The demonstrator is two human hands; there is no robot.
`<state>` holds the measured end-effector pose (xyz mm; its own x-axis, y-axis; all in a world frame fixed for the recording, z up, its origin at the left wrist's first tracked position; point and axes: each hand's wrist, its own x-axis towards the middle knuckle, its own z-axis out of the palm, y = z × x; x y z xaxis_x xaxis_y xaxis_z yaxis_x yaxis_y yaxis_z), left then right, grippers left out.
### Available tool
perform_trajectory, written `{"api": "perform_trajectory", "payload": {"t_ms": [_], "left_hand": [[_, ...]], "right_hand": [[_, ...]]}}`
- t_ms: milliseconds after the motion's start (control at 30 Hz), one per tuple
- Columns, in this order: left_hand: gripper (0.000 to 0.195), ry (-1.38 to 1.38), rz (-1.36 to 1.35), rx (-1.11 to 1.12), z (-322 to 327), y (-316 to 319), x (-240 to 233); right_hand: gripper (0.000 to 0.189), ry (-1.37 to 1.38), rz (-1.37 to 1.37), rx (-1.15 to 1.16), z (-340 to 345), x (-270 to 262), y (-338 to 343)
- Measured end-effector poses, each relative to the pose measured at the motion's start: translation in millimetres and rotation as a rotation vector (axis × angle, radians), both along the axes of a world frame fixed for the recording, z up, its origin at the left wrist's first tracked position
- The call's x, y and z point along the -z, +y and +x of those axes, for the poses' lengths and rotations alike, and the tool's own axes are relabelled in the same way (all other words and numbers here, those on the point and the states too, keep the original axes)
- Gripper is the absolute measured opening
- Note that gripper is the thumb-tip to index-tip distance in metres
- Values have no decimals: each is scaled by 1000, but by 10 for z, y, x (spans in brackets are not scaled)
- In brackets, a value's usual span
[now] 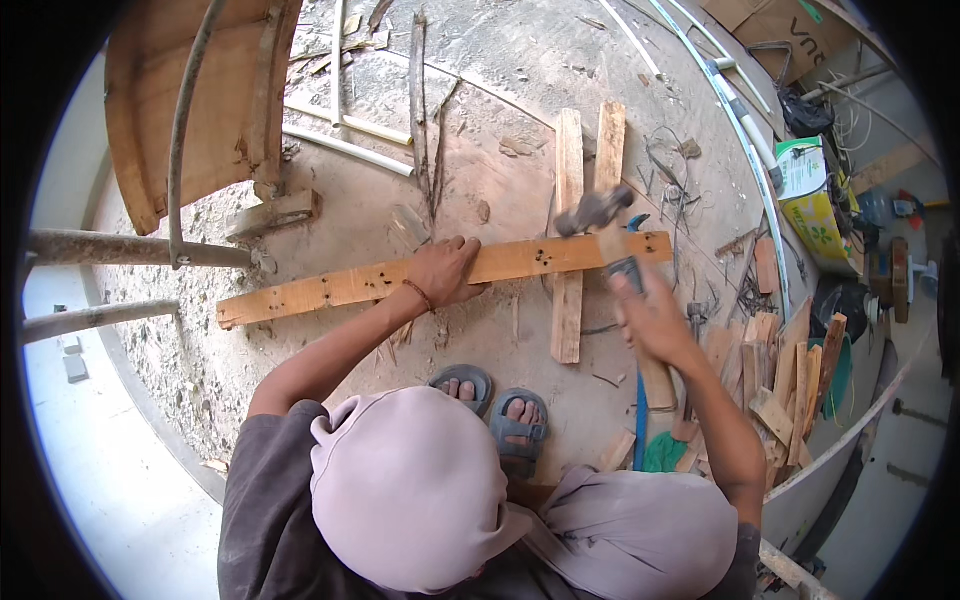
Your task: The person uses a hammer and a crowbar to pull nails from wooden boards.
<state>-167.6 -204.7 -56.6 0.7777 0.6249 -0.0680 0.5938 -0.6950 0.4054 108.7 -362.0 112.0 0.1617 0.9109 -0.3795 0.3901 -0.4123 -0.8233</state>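
Note:
My left hand (447,271) grips the middle of a long wooden board (337,289) that lies slantwise across the ground in front of me. Dark nail holes or nails dot the board in small groups. My right hand (651,315) is closed around the handle of a hammer (596,211), whose metal head is over the board's right part. Under that part of the board runs a rough wood block (568,319), and a second wood piece (610,139) lies beside it. A blue object (637,222), partly hidden, shows just behind the board near the hammer.
Scrap wood (780,375) is heaped at the right, near a green and yellow box (817,202). A curved wooden panel (199,105) and metal pipes (142,249) stand at the left. White plastic pipes (352,150) and dark sticks (418,97) lie on the dusty ground beyond.

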Motion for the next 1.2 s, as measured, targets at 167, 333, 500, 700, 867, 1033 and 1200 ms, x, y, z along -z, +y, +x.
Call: {"api": "perform_trajectory", "payload": {"t_ms": [167, 333, 500, 700, 867, 1033, 1200], "left_hand": [[56, 9, 39, -7, -31, -7, 44], [55, -11, 3, 3, 61, -14, 5], [56, -14, 10, 3, 80, 40, -43], [59, 41, 0, -22, 17, 31, 16], [60, 48, -22, -8, 117, 26, -10], [60, 73, 4, 9, 54, 90, 33], [58, 22, 3, 0, 19, 114, 38]], "right_hand": [[44, 275, 549, 201, -97, -755, 159], [46, 199, 744, 304, -30, 145, 57], [45, 355, -215, 372, -81, 505, -81], [48, 337, 492, 384, 78, -492, 38], [41, 109, 851, 256, -4, 221, -91], [43, -173, 47, -62, -213, 747, -124], [40, 96, 38, 160, -257, -186, -53]]}}
